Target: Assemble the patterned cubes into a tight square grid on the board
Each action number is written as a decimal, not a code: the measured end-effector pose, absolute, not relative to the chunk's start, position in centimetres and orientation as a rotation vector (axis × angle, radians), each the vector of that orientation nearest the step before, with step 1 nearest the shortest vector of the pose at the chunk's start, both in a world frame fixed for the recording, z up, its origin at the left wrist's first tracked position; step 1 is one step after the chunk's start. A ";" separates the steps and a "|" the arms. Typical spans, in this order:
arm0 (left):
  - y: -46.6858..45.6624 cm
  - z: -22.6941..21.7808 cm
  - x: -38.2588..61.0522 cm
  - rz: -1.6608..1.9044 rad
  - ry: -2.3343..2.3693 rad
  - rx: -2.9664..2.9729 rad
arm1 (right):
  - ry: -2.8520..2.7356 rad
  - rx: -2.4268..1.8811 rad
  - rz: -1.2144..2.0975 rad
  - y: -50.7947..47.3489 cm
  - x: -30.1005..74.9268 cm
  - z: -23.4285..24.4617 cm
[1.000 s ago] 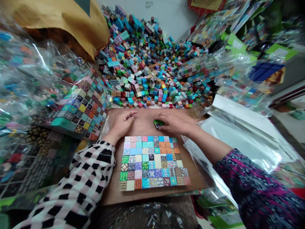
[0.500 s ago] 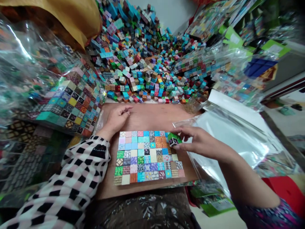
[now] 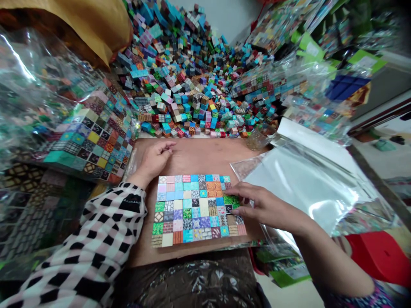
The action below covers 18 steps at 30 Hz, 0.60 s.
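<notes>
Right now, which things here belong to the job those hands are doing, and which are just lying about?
At work:
right hand on a green-and-black painted cube
grid of painted cubes
wooden board under it
left hand, open on the board

Lying about:
heap of loose painted cubes
clear plastic bags of cubes
silver foil bag
yellow paper sack

Two hands [image 3: 156,161] [image 3: 266,208], one wooden board [image 3: 199,154]

cube grid [image 3: 192,209] on wooden board [image 3: 205,154] | loose cube heap [image 3: 180,94] behind board | foil pouch [image 3: 305,184] right | bagged cubes [image 3: 35,94] left
</notes>
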<state>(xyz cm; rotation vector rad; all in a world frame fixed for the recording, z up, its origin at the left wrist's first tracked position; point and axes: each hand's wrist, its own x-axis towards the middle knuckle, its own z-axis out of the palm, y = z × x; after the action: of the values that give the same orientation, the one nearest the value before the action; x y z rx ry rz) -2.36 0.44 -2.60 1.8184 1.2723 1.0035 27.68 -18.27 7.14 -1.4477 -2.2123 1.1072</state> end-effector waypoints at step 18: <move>0.3 -2.2 -2.3 0.994 1.284 1.854 | -2.403 -1.644 0.738 -22.1 26.5 6.8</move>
<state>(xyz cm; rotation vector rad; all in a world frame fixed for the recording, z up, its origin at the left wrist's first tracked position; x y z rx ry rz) -2.32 0.31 -2.21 1.8538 1.2836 0.9940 26.54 -22.09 6.79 -1.6438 -2.4034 0.7376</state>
